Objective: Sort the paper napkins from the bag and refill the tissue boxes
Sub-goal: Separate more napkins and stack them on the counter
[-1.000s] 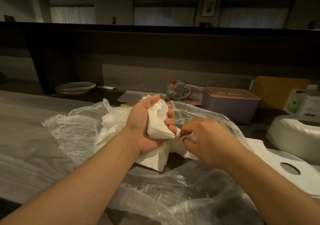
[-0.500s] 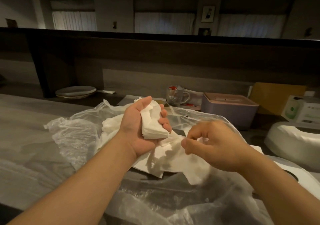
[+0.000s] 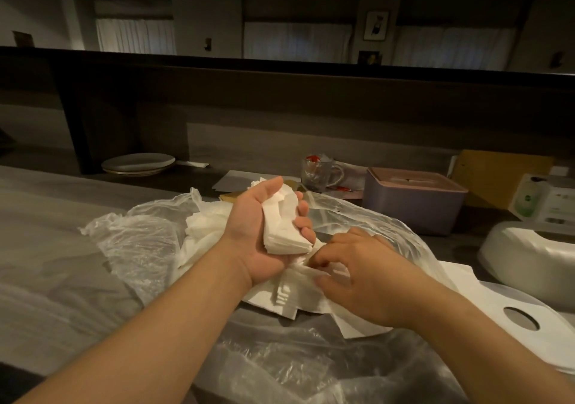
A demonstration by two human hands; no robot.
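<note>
A bag point(image 3: 149, 241) is spread on the worktop point(image 3: 46, 216); loose napkins point(image 3: 202, 229) lie seemingly within it, a tissue box point(image 3: 413, 204) behind-right, plates point(image 3: 138, 163) behind-left.

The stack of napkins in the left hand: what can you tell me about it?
The stack of napkins is white, soft-looking paper, many thin folded sheets with layered edges showing at its near end. The left hand, palm up, grips it, fingers curled over the top, above the clear plastic bag on the counter. Its far end looks slightly rumpled.
</note>
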